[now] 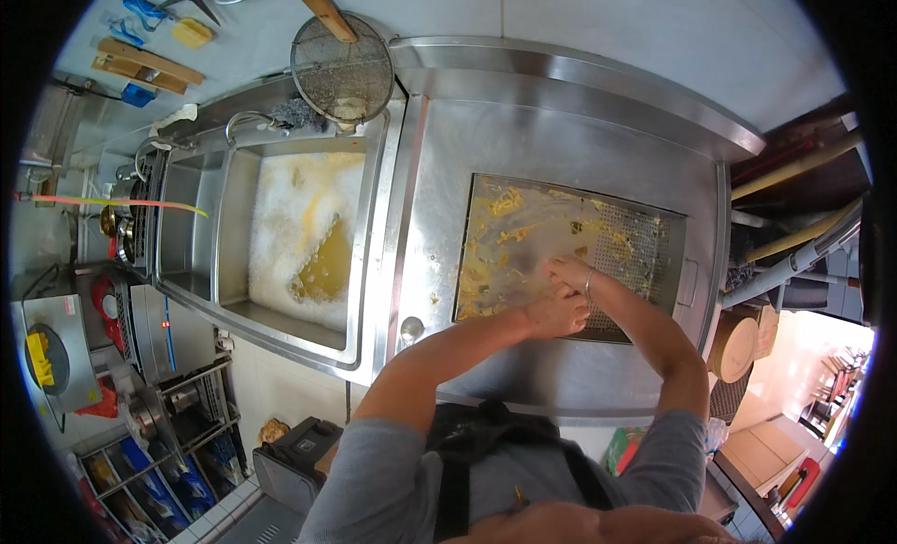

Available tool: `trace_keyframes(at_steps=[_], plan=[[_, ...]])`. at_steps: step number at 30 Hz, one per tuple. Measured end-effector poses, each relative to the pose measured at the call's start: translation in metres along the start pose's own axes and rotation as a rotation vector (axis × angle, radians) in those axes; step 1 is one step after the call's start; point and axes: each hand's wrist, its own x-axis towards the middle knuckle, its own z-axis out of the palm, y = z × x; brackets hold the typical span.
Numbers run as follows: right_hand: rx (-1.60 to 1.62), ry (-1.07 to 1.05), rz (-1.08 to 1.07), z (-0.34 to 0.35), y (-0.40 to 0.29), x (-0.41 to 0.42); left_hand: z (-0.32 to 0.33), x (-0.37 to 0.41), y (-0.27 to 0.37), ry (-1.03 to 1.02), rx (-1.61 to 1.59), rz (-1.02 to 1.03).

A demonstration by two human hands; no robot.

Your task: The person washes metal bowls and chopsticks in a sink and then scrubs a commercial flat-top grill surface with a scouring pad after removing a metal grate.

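Note:
My left hand (559, 314) and my right hand (569, 272) are close together above a sunken metal basin (673, 263) in a stainless steel counter. Wet yellowish food scraps (515, 233) are spread over its left side and middle, with a few dark bits among them. A perforated metal plate (617, 277) shows on the right side of the basin. The left fingers are curled beside my right wrist, which wears a bracelet (588, 286). My right fingers are bunched; whether either hand has a small thing in it is hidden.
To the left, a sink (238, 249) contains foam and yellowish liquid. A wood-handled wire mesh strainer (342, 71) hangs at the back, beside a curved faucet (242, 120). A round metal knob (412, 329) stands on the counter. Long poles (799, 260) lean at right.

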Motion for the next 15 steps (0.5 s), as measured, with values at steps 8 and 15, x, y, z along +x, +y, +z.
trace_keyframes(at_steps=[8, 15], plan=[[0.343, -0.003, -0.539, -0.017, -0.032, -0.082, -0.048, 0.010, -0.016, 0.666, -0.430, -0.621], [-0.581, 1.020, -1.278, -0.027, -0.104, -0.121, -0.070, 0.034, -0.075, 0.980, -1.054, -1.078]])
